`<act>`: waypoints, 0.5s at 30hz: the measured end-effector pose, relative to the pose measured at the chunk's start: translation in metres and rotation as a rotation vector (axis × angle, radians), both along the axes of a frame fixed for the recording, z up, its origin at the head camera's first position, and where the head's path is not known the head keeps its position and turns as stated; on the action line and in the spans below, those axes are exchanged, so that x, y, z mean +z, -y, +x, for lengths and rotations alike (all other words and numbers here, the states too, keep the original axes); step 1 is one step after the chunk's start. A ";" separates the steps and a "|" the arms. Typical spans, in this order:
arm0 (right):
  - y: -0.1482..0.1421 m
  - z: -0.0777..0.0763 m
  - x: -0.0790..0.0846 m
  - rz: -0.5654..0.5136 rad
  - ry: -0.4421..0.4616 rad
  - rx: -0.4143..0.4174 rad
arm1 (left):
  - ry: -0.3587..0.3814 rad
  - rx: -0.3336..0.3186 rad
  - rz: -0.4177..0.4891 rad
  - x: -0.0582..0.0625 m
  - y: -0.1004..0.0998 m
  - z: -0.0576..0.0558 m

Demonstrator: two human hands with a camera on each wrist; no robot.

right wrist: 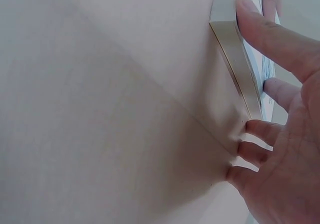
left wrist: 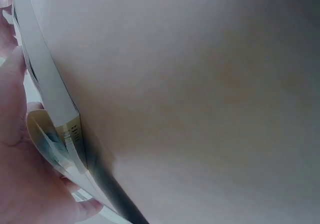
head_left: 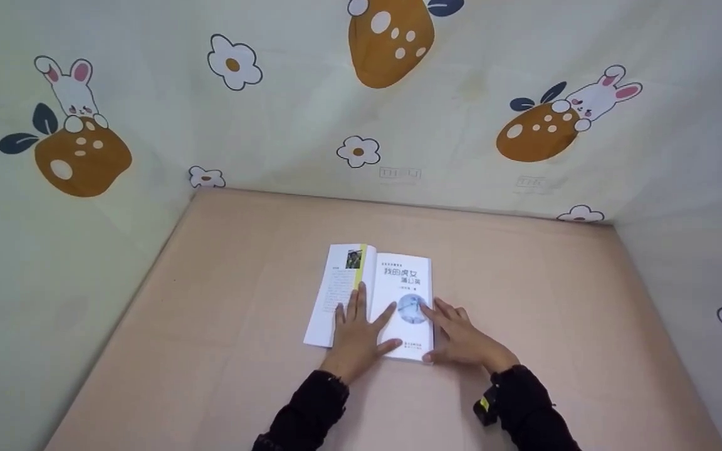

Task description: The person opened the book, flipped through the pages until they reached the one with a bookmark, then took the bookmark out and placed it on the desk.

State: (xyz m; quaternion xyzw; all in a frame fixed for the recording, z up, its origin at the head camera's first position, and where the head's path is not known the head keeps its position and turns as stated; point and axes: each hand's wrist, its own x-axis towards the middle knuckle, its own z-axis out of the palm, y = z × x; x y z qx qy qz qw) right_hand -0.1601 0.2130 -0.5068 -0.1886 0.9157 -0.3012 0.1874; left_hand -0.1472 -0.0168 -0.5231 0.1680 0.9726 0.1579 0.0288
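Observation:
An open paperback book (head_left: 402, 338) lies on the table in the head view. Its right page carries Chinese characters and a round blue picture; the left side is a flap with a small photo and a yellow strip. My left hand (head_left: 356, 341) rests across the fold, its fingers spread over both sides. At the book's right edge is my right hand (head_left: 461, 338), thumb and index finger touching the page. In the right wrist view the other fingers (right wrist: 254, 153) of that hand touch the table beside the thick page block (right wrist: 235, 54).
A beige cloth covers the table (head_left: 242, 275). Pale fabric walls (head_left: 292, 113) with rabbit and flower prints enclose it at the back and both sides. A small black device (head_left: 485, 407) with a yellow mark sits at the right wrist.

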 end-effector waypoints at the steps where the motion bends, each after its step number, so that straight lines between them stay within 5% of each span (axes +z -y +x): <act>1: 0.000 0.000 0.000 -0.001 0.004 -0.004 | -0.008 -0.003 0.004 0.000 0.000 0.000; 15: 0.005 -0.001 -0.001 0.028 0.022 -0.057 | -0.011 0.001 0.022 -0.001 0.001 -0.001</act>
